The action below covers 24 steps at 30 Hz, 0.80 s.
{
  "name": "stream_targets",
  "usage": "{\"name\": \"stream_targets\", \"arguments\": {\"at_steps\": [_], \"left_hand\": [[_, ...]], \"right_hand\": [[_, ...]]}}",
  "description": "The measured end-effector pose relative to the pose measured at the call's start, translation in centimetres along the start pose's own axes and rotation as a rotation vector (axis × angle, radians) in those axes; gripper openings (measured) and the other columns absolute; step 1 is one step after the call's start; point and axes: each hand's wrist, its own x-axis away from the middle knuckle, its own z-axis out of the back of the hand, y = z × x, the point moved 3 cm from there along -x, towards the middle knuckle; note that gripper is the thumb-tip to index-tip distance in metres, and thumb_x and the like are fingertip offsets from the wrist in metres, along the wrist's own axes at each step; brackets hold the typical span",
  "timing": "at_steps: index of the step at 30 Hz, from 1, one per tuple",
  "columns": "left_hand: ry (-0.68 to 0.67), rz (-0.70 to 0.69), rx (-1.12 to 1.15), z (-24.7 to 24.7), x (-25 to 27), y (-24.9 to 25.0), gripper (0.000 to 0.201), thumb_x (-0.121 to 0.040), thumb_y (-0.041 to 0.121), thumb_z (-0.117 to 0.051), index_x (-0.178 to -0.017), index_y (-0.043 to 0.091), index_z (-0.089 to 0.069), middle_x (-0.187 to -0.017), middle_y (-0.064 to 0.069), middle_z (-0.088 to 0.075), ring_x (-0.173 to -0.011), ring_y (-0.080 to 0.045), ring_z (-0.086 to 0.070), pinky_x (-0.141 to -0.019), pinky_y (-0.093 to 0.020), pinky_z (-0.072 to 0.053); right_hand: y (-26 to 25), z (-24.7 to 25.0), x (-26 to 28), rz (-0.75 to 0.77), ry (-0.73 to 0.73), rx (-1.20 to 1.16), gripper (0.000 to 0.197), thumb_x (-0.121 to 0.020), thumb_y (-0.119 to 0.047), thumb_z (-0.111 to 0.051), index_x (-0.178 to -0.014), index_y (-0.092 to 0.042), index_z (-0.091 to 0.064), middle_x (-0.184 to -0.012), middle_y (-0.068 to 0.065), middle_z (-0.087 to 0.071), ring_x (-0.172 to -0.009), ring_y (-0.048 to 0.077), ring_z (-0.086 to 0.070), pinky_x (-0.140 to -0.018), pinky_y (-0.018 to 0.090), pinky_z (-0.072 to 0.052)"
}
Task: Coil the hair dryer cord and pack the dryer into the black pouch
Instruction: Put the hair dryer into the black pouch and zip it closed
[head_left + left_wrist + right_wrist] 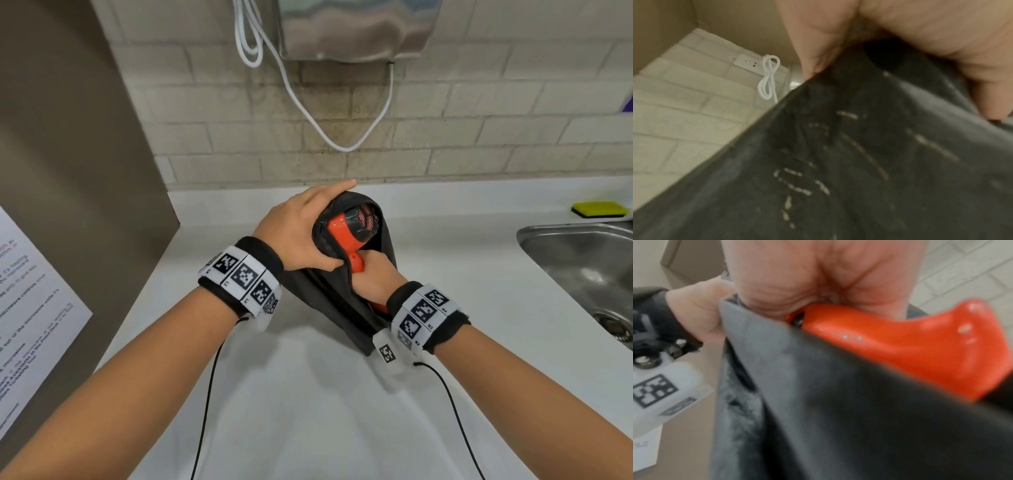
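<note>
The orange hair dryer (349, 230) sits head-first in the mouth of the black pouch (329, 298), which is lifted off the white counter. My left hand (301, 233) grips the pouch's upper rim, thumb curled on the near edge and fingers over the far side. My right hand (371, 279) is wrapped round the dryer's orange handle (910, 340), partly inside the pouch. Black pouch fabric (859, 162) fills the left wrist view under my left hand (890, 48). The dryer's cord is hidden. My right hand (828, 277) is blurred in the right wrist view.
A steel sink (589, 267) lies at the right, with a yellow sponge (601, 209) behind it. A metal dispenser (352, 27) and a looping white cable (308, 102) hang on the brick wall. A brown panel with a paper notice (30, 301) stands at the left.
</note>
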Motion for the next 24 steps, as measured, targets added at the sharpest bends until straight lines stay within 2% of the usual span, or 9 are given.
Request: {"name": "stream_targets", "arguments": {"at_steps": [2,3,6,8,12,15,19,22,24], "left_hand": [[0.032,-0.005,0.001,0.1,0.1,0.3,0.101,-0.046,0.038,-0.079,-0.135,0.039,-0.030,-0.133,0.008,-0.050,-0.116,-0.014,-0.052,-0.097,-0.031,-0.045],[0.046,-0.002,0.003,0.2,0.2,0.3,0.098,-0.046,0.036,-0.078,-0.133,0.038,-0.034,-0.132,0.009,-0.051,-0.115,-0.014,-0.053,-0.097,-0.031,-0.046],[0.132,0.056,0.028,1.3,0.6,-0.7,0.092,-0.046,0.032,-0.079,-0.128,0.039,-0.038,-0.126,0.010,-0.054,-0.112,-0.013,-0.055,-0.096,-0.034,-0.047],[0.210,0.108,0.030,2.4,0.9,-1.8,0.089,-0.047,0.032,-0.077,-0.127,0.040,-0.039,-0.124,0.010,-0.056,-0.112,-0.014,-0.055,-0.096,-0.034,-0.047],[0.269,0.178,-0.011,3.5,1.4,-3.7,0.088,-0.047,0.036,-0.074,-0.126,0.041,-0.038,-0.125,0.006,-0.055,-0.114,-0.018,-0.054,-0.097,-0.039,-0.047],[0.298,0.212,-0.028,3.1,1.9,-4.4,0.087,-0.048,0.037,-0.073,-0.127,0.040,-0.037,-0.125,0.003,-0.054,-0.113,-0.022,-0.054,-0.095,-0.040,-0.047],[0.302,0.286,0.043,2.5,2.6,-6.1,0.087,-0.052,0.030,-0.081,-0.128,0.035,-0.039,-0.122,-0.001,-0.056,-0.112,-0.023,-0.054,-0.097,-0.039,-0.047],[0.293,0.327,0.206,1.5,3.4,-6.7,0.087,-0.052,0.018,-0.086,-0.126,0.032,-0.042,-0.114,0.004,-0.059,-0.105,-0.014,-0.057,-0.093,-0.015,-0.044],[0.281,0.341,0.292,0.6,3.9,-6.6,0.088,-0.052,0.013,-0.087,-0.126,0.031,-0.042,-0.109,0.009,-0.058,-0.100,-0.009,-0.056,-0.083,-0.003,-0.040]], "right_hand": [[-0.2,0.1,0.1,0.046,-0.032,0.001,0.017,-0.088,-0.014,-0.048,-0.074,-0.019,-0.056,-0.084,0.007,-0.063,-0.084,0.027,-0.060,-0.077,0.030,-0.042],[-0.2,0.1,0.2,0.064,-0.071,0.027,0.010,-0.088,-0.017,-0.049,-0.085,-0.017,-0.058,-0.090,0.008,-0.065,-0.089,0.027,-0.060,-0.081,0.032,-0.044],[1.5,0.7,0.3,-0.022,-0.190,0.239,0.039,-0.090,-0.041,-0.045,-0.126,-0.026,-0.045,-0.119,0.009,-0.061,-0.112,0.031,-0.054,-0.100,0.039,-0.040],[3.3,1.6,0.2,-0.081,-0.177,0.406,0.051,-0.092,-0.054,-0.030,-0.135,-0.029,-0.037,-0.136,0.009,-0.050,-0.126,0.029,-0.043,-0.109,0.036,-0.030],[4.8,2.5,0.1,0.047,-0.114,0.804,0.089,-0.074,-0.068,0.003,-0.135,-0.020,-0.041,-0.137,0.004,-0.051,-0.131,0.018,-0.039,-0.116,0.031,-0.014],[4.4,3.0,-0.2,0.082,-0.034,0.880,0.056,-0.094,-0.048,-0.020,-0.116,-0.015,-0.060,-0.123,0.007,-0.061,-0.121,0.021,-0.048,-0.114,0.032,-0.017],[2.7,5.5,-0.4,0.072,0.294,0.779,0.037,-0.096,-0.034,-0.033,-0.093,-0.012,-0.063,-0.096,0.012,-0.067,-0.097,0.029,-0.058,-0.095,0.039,-0.027],[1.3,7.5,-0.1,0.236,0.607,0.777,0.032,-0.087,-0.030,-0.036,-0.086,-0.008,-0.060,-0.085,0.012,-0.064,-0.077,0.032,-0.061,-0.075,0.035,-0.024],[0.6,8.2,0.2,0.288,0.705,0.744,0.029,-0.082,-0.025,-0.040,-0.097,-0.009,-0.059,-0.092,0.012,-0.063,-0.078,0.033,-0.060,-0.075,0.038,-0.030]]}}
